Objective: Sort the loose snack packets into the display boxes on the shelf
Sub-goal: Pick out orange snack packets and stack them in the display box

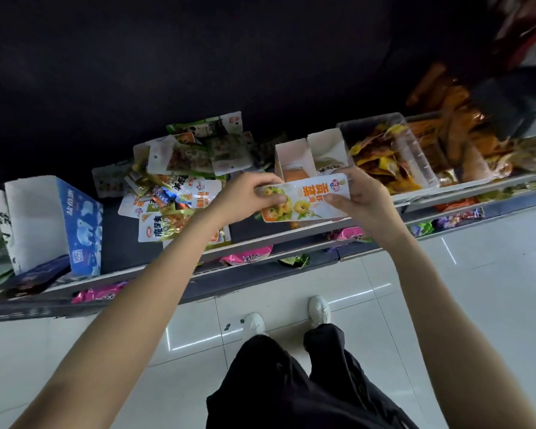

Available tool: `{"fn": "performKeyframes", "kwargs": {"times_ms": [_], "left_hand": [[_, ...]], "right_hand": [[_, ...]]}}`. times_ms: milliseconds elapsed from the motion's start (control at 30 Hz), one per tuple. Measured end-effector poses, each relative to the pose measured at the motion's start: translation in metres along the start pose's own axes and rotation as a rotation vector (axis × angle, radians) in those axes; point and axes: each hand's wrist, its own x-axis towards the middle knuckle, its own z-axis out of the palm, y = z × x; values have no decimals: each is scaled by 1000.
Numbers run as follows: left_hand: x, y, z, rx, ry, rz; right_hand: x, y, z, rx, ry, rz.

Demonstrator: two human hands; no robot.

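Both my hands hold one white-and-orange snack packet [307, 198] flat above the front of the shelf. My left hand [245, 196] pinches its left end, thumb on top. My right hand [358, 196] grips its right end. Just behind the packet stand two white display boxes [294, 154], the left one with orange packets inside. A heap of loose snack packets [180, 187] lies on the shelf to the left of my hands.
A clear plastic bin [415, 150] of yellow and orange snacks stands to the right of the boxes. A blue-and-white carton [81, 224] sits at the shelf's left. Pink and green packets show on the lower shelf [248, 255]. White floor tiles and my shoes lie below.
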Motion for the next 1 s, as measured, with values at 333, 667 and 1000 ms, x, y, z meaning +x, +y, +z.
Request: {"fn": "performKeyframes", "kwargs": {"times_ms": [333,667,1000], "left_hand": [[84,-11,36,349,302,198],[76,-63,47,545,238,-65],[36,-63,25,337,359,-62]], "right_hand": [[33,29,9,-559,471,-296],[73,51,53,-1018,175,-545],[51,36,65,-761,187,-475]]}}
